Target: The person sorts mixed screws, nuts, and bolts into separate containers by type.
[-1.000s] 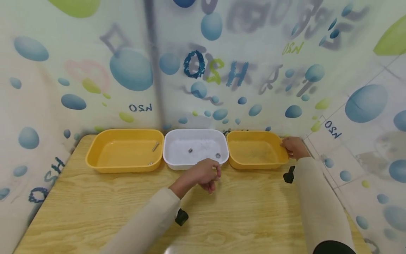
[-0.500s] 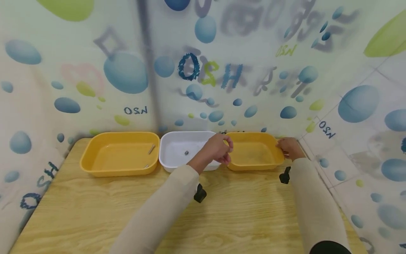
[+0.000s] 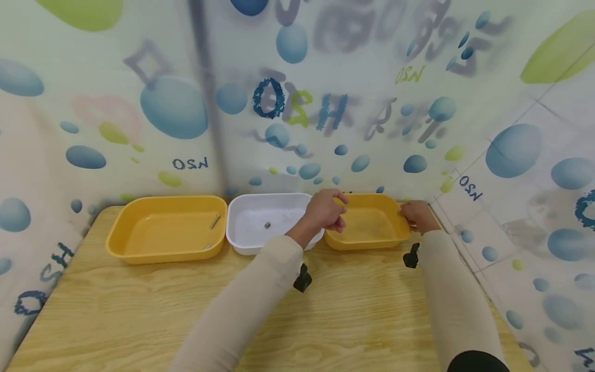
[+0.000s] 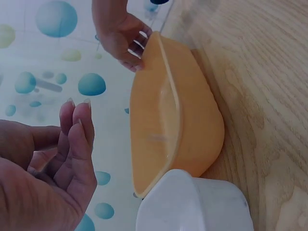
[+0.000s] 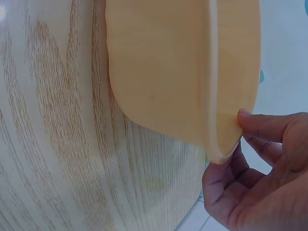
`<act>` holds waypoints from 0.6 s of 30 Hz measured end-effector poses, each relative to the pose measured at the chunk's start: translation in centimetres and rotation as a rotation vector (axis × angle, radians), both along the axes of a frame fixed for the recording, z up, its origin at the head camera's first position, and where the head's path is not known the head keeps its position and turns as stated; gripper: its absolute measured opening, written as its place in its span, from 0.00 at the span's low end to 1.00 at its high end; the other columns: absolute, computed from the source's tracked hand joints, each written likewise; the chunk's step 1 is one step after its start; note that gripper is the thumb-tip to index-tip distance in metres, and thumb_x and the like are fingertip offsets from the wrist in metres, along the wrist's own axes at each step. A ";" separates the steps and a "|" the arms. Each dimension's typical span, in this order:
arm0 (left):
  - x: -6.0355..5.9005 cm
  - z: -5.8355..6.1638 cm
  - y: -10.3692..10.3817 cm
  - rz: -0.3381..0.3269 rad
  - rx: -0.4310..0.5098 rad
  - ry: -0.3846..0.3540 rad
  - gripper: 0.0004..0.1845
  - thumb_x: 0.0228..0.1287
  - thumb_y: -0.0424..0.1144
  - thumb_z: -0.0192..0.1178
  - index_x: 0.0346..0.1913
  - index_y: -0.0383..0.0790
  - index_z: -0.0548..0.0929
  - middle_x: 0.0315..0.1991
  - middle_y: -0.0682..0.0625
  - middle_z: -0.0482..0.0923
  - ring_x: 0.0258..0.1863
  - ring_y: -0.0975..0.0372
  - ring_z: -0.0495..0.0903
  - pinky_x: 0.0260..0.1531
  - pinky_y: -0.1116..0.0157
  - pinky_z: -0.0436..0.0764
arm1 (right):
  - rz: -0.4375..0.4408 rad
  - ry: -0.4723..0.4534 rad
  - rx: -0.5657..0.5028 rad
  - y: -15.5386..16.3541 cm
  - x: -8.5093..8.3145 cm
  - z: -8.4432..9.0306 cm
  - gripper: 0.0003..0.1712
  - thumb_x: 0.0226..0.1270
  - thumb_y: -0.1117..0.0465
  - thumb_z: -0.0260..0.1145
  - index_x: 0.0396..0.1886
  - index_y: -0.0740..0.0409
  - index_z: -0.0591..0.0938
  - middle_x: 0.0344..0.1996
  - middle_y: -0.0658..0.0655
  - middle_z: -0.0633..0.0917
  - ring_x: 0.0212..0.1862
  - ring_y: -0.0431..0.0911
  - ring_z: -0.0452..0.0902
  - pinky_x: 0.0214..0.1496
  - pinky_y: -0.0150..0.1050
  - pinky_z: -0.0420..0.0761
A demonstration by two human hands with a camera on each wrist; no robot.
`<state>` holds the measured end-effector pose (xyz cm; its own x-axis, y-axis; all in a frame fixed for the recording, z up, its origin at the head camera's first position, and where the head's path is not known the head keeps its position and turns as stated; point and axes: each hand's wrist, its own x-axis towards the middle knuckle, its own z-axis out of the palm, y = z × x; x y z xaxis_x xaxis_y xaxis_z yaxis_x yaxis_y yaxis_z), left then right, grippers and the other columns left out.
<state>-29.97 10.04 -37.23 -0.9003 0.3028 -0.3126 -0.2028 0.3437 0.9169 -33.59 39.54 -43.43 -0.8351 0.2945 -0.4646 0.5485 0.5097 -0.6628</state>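
Observation:
My right hand (image 3: 420,216) pinches the right-end rim of the right yellow tray (image 3: 367,244), thumb inside and fingers under the edge, as the right wrist view shows of the hand (image 5: 269,166). My left hand (image 3: 324,211) hovers over the border between the white tray (image 3: 241,243) and that yellow tray. Its fingers are loosely bent, and nothing shows between them in the left wrist view of the hand (image 4: 57,178). A small metal nut (image 3: 267,225) lies in the white tray; the tray's right part is hidden behind my left hand and wrist.
At the left stands another yellow tray (image 3: 162,257) with a bolt (image 3: 215,221) and a second small metal piece (image 3: 207,246) in it. The three trays stand in a row on the wooden table (image 3: 116,310), against a patterned curtain (image 3: 251,170).
My left hand has moved right and up, from the white tray's front edge to beside the right yellow tray. My right hand keeps its grip on the rim. The head view has shifted slightly.

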 end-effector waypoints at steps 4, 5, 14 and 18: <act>0.0 -0.4 -0.1 0.010 0.013 -0.002 0.09 0.68 0.31 0.58 0.48 0.42 0.80 0.17 0.42 0.78 0.12 0.58 0.77 0.27 0.58 0.85 | -0.001 0.001 0.006 -0.2 -0.3 0.0 0.21 0.74 0.63 0.52 0.62 0.67 0.69 0.38 0.56 0.73 0.36 0.46 0.71 0.41 0.36 0.77; 0.0 -0.4 -0.2 0.012 0.011 -0.005 0.09 0.68 0.31 0.58 0.48 0.42 0.80 0.17 0.42 0.78 0.12 0.58 0.77 0.30 0.56 0.85 | -0.002 -0.001 0.008 -0.2 -0.4 0.0 0.20 0.74 0.63 0.52 0.62 0.67 0.69 0.37 0.55 0.73 0.36 0.46 0.71 0.40 0.36 0.77; 0.0 -0.7 -2.1 -0.040 -0.068 0.021 0.12 0.68 0.37 0.58 0.53 0.45 0.80 0.19 0.42 0.82 0.20 0.53 0.84 0.29 0.57 0.85 | -0.017 -0.068 -0.011 0.8 -0.8 -0.2 0.11 0.72 0.60 0.56 0.47 0.63 0.72 0.31 0.54 0.72 0.34 0.48 0.72 0.43 0.39 0.79; -0.1 -0.4 -4.0 -0.080 -0.113 0.058 0.15 0.69 0.40 0.57 0.57 0.47 0.79 0.22 0.41 0.84 0.21 0.53 0.84 0.26 0.61 0.85 | -0.030 -0.117 -0.027 1.2 0.3 0.2 0.30 0.71 0.53 0.59 0.64 0.67 0.66 0.57 0.64 0.70 0.53 0.56 0.70 0.60 0.47 0.74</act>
